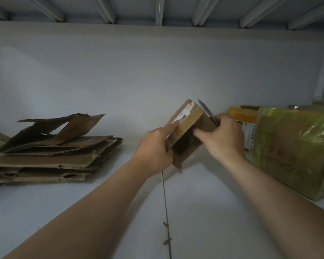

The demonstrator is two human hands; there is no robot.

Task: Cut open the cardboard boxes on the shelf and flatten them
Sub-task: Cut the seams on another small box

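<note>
I hold a small brown cardboard box [190, 126] tilted above the white shelf [120, 202], its white shipping label facing up and left. My left hand [155, 146] grips the box's left side, index finger stretched along the top edge by the label. My right hand [223, 135] grips a utility knife [208, 112], whose dark blade points up and back along the box's right edge; its fingers also touch the box's right side.
A stack of flattened cardboard [51, 148] lies at the left of the shelf. On the right stand a large box taped in yellow-green [295, 150] and an orange-and-white box [245, 116] behind it. A seam [166, 212] runs down the shelf's middle.
</note>
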